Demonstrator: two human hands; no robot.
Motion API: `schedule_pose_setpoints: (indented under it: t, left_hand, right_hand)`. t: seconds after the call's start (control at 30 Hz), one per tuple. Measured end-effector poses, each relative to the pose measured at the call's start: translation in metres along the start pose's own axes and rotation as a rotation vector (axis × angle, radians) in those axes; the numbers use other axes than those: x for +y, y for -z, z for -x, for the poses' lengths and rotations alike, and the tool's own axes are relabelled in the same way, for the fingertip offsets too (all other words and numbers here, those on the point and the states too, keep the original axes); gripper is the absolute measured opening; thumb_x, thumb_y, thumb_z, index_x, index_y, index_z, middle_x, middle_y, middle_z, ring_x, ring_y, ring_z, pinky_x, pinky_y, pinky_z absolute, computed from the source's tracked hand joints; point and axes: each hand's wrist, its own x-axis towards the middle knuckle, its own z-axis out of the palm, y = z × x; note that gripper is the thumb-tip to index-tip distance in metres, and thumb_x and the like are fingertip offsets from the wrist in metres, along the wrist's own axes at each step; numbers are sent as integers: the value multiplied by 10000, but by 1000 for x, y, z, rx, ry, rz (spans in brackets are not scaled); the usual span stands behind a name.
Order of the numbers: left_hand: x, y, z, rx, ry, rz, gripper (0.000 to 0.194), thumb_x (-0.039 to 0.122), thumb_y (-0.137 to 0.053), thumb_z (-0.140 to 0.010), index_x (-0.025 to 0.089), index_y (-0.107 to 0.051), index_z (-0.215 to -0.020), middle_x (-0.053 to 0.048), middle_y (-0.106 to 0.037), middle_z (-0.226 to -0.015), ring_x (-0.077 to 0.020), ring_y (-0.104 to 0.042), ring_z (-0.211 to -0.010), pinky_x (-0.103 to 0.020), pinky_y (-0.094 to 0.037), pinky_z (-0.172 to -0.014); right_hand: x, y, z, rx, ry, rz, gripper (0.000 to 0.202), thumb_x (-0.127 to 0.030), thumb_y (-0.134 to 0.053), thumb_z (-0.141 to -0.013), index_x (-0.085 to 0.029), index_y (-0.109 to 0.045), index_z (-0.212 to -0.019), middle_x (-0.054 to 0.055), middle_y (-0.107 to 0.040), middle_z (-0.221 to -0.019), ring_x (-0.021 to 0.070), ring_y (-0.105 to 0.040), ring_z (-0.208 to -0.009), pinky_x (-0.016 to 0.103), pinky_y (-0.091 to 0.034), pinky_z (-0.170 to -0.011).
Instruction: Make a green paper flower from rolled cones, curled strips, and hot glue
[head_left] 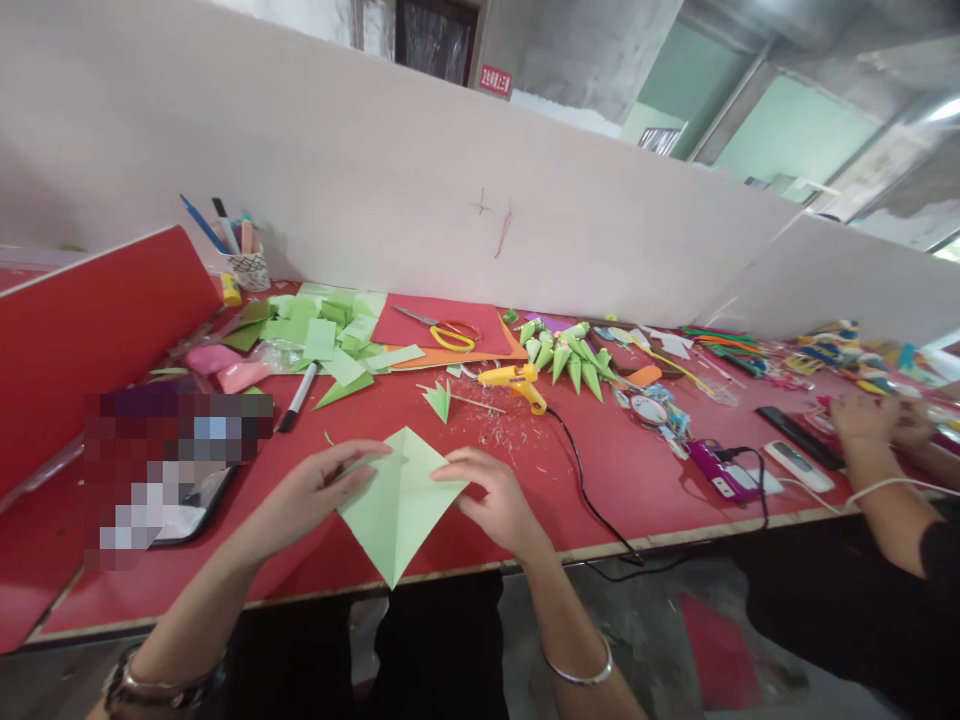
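Note:
A light green square of paper (401,505) with a crease down its middle is held up corner-down in front of me, over the table's front edge. My left hand (330,485) pinches its left corner, and my right hand (487,490) grips the right corner between thumb and fingers. Just beyond the sheet, a small folded green paper piece (439,402) lies beside a thin stick (480,404). A yellow glue gun (517,380) with a black cord rests behind my right hand.
Green paper scraps (330,335), yellow-handled scissors (450,338) and green paper cones (566,355) lie at the back of the red table (547,520). A marker (298,398) is at left. Another person's hands (870,420) are at right, past a purple power strip (724,470).

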Motion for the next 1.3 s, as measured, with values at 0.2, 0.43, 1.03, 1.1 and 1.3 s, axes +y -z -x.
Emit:
schedule_pose_setpoints:
  t: [0.2,0.43,1.03,1.1,1.3]
  left_hand:
    - [-6,8,5,-12,33,-13,233,369,-548,-746,223,-683,-867,-33,-638,-749,-165,-514,-619,-236,-420,-538]
    - [0,3,10,-45,-174,-118,202,301,-611,-699,240,-650,-888,-39,-629,-928,-210,-561,-836,-273,-438,-746]
    - [2,-40,4,356,191,211,390,459,-642,-634,129,-641,-841,-42,-658,-714,-210,-594,-708,-275,-467,-635]
    - [6,-41,1,375,224,135,359,477,-636,-626,119,-646,-656,-54,-668,-684,-221,-591,-693,-274,-458,-613]
    - [5,-41,-15,338,81,247,326,448,-643,-639,123,-634,-666,-50,-663,-676,-191,-586,-674,-268,-447,-640]
  right_hand:
    - [1,-3,-2,170,-68,-50,123,-274,-547,-784,-225,-660,-777,44,-634,-823,174,-583,-789,319,-454,-726]
    - [10,-18,-1,358,-210,-313,88,-279,-580,-743,-195,-606,-751,46,-593,-837,168,-567,-811,292,-457,-748]
    - [6,-39,-11,430,-310,-582,138,-243,-623,-677,-184,-519,-746,1,-561,-779,119,-550,-735,222,-446,-657]
    - [5,-39,-12,474,-302,-657,236,-228,-637,-677,-208,-523,-882,-4,-577,-837,116,-565,-784,220,-456,-698]
    - [4,-39,-25,396,-398,-841,253,-271,-669,-669,-179,-582,-888,10,-635,-810,119,-614,-681,274,-496,-728]
